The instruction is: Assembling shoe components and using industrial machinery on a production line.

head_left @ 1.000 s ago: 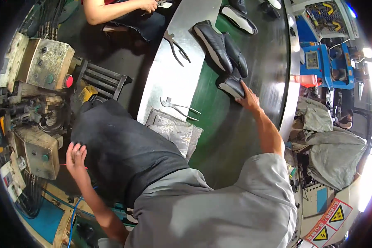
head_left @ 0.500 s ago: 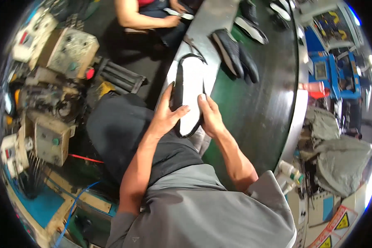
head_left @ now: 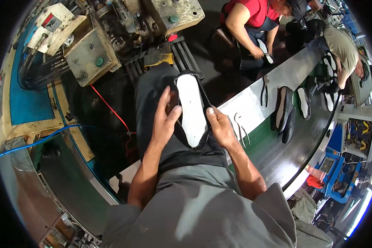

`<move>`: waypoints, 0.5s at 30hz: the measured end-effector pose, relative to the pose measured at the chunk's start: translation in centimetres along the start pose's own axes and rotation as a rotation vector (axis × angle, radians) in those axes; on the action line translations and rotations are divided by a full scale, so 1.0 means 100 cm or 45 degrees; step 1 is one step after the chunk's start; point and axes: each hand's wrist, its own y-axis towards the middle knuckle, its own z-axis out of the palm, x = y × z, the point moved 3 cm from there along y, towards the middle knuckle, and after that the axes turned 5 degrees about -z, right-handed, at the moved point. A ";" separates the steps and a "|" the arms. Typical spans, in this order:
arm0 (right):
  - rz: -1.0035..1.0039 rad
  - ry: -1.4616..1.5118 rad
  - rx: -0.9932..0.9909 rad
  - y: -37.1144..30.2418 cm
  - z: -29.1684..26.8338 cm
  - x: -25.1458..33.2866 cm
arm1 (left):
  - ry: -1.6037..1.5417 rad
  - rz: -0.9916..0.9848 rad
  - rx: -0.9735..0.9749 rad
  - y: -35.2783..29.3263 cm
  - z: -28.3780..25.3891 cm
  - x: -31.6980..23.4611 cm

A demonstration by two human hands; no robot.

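A black shoe upper (head_left: 207, 99) with a white bottom board (head_left: 191, 108) lies bottom up over my lap, its narrower heel end towards me. My right hand (head_left: 224, 129) grips its right edge, thumb on the black rim and the other fingers partly hidden beneath. Along the left side is my left hand (head_left: 164, 124), its fingers stretched and apart from the thumb. The left thumb tip is close to the board's edge; whether it touches cannot be made out.
On the metal ledge (head_left: 246, 103) to the right lie dark-handled pliers (head_left: 264, 91) and a second plier-like tool (head_left: 241, 130). Black shoes (head_left: 284, 113) stand on the green conveyor belt (head_left: 268, 153). Two co-workers sit ahead on the right. A machine control box (head_left: 93, 53) stands left.
My view has turned left, and the shoe upper is now over my lap instead of the metal ledge. My left fingers have loosened from its side; the right hand keeps its hold.
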 end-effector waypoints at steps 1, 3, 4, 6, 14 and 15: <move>-0.018 -0.166 0.010 -0.009 0.003 0.010 | 0.183 0.085 0.020 0.006 0.005 -0.010; -0.115 -0.203 0.040 -0.014 0.010 0.004 | 0.327 0.133 -0.009 0.024 -0.002 -0.006; -0.130 -0.231 0.001 -0.015 0.012 0.008 | 0.304 0.108 -0.018 0.023 -0.004 -0.008; -0.140 -0.254 -0.048 -0.014 0.008 0.011 | 0.304 0.167 -0.020 0.025 -0.011 -0.006; -0.352 -0.340 0.000 -0.012 0.012 0.015 | 0.399 0.345 -0.085 0.039 -0.021 -0.040; -0.351 -0.342 0.005 -0.007 0.015 0.017 | 0.665 0.457 -0.027 0.043 -0.022 -0.044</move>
